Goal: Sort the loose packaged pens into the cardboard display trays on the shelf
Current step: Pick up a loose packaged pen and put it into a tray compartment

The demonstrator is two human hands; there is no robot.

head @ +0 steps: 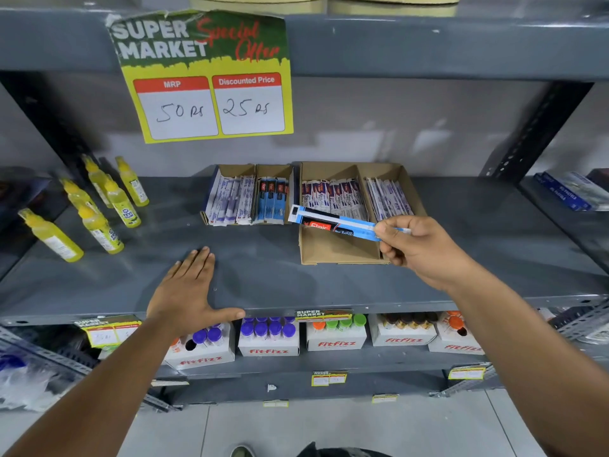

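My right hand (417, 247) pinches one end of a blue, black and red packaged pen (329, 223), held level above the front of the large cardboard tray (333, 252). That tray holds white and purple pen packs in both compartments, at the back. A smaller cardboard tray (230, 171) to its left has white and purple packs in one half and blue and black packs (271, 202) in the other. My left hand (189, 288) lies flat on the grey shelf (263, 272), fingers spread, holding nothing.
Several yellow glue bottles (99, 206) stand and lie at the shelf's left. A yellow price sign (204, 77) hangs from the shelf above. White boxes of capped bottles (268, 338) fill the shelf below. A dark upright post (537, 130) stands at the right.
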